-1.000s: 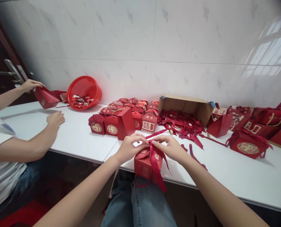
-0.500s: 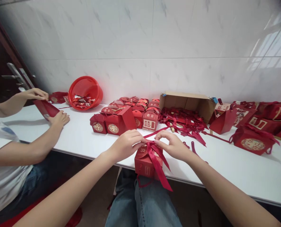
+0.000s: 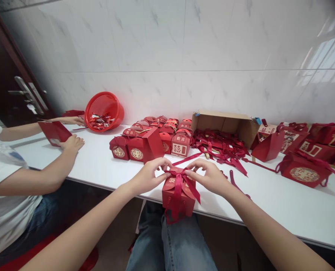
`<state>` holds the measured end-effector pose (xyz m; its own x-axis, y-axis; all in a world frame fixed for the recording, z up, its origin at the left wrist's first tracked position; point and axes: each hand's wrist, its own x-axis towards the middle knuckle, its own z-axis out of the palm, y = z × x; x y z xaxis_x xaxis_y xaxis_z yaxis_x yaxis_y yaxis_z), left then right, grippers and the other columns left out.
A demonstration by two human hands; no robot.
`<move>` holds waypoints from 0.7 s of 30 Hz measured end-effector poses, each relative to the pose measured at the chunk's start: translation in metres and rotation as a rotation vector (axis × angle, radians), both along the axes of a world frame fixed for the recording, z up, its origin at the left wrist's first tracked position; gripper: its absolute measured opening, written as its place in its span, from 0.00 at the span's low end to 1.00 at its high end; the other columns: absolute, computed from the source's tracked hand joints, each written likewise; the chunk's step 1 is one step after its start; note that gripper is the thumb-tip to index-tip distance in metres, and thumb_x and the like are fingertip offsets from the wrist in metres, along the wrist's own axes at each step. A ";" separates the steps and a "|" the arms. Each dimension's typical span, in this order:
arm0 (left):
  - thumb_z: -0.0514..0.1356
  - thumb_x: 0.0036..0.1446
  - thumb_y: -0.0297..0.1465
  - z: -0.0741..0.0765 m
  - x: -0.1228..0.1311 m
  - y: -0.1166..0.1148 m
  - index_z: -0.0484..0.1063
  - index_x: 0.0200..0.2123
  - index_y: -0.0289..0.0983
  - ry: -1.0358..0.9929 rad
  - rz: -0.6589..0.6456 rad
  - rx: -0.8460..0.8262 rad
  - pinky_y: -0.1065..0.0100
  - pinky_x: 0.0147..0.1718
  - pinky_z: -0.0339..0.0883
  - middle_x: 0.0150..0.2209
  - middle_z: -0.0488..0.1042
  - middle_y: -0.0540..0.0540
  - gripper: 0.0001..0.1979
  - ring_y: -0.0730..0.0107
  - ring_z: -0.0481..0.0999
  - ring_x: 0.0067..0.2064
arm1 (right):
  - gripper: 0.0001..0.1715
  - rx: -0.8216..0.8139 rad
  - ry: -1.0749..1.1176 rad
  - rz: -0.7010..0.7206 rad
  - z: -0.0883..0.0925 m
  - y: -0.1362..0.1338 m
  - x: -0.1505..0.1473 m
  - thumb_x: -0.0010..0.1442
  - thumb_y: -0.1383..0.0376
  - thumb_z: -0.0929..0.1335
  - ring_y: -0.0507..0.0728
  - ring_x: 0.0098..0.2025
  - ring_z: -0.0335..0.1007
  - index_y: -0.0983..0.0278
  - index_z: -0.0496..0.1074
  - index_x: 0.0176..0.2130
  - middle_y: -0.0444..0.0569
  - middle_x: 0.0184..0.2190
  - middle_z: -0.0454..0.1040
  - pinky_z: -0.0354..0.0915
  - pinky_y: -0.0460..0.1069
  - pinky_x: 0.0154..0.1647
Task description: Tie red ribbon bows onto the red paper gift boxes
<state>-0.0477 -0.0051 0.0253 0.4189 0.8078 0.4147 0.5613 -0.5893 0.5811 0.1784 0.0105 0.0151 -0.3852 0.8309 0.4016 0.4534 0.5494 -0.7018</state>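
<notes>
A small red gift box [image 3: 174, 195] with gold print stands at the table's front edge, right in front of me. Across its top lies a dark red ribbon [image 3: 178, 184] shaped into a bow, its tails hanging over the front and right side. My left hand [image 3: 156, 173] pinches the ribbon at the left of the knot between thumb and fingers. On the other side my right hand [image 3: 205, 175] pinches it close to the knot. Below the box's front a cord handle [image 3: 171, 218] dangles past the table edge.
Several finished red boxes [image 3: 136, 148] stand behind my left hand. A cardboard box [image 3: 223, 124] spills ribbons [image 3: 220, 145]; more red boxes [image 3: 305, 169] are at right. At left, a co-worker's hand [image 3: 73, 145] steadies a red box [image 3: 56, 133] near a red basket [image 3: 105, 111] of wrapped pieces.
My left hand has drawn slightly away from the knot, and the ribbon's tail has swung from the right to the box's front. The co-worker's far hand has moved to the basket.
</notes>
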 end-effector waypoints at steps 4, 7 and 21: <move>0.57 0.57 0.33 -0.003 -0.001 -0.001 0.70 0.31 0.38 -0.047 0.002 -0.093 0.69 0.35 0.64 0.32 0.72 0.49 0.06 0.70 0.70 0.34 | 0.08 -0.020 0.010 0.006 0.001 0.001 0.001 0.56 0.62 0.67 0.55 0.34 0.69 0.63 0.73 0.29 0.46 0.30 0.76 0.62 0.49 0.34; 0.58 0.56 0.33 -0.003 -0.001 -0.002 0.70 0.30 0.37 -0.082 -0.056 -0.142 0.69 0.37 0.64 0.33 0.72 0.48 0.05 0.69 0.71 0.36 | 0.08 -0.057 0.048 0.066 0.001 0.002 0.001 0.56 0.63 0.66 0.53 0.30 0.68 0.63 0.72 0.29 0.45 0.28 0.75 0.61 0.48 0.30; 0.58 0.57 0.33 0.001 0.014 -0.001 0.71 0.33 0.36 -0.143 -0.120 -0.066 0.69 0.39 0.63 0.33 0.72 0.48 0.06 0.70 0.70 0.37 | 0.10 -0.159 0.199 0.114 -0.003 0.005 -0.008 0.56 0.59 0.66 0.52 0.27 0.65 0.64 0.68 0.30 0.45 0.25 0.71 0.60 0.46 0.25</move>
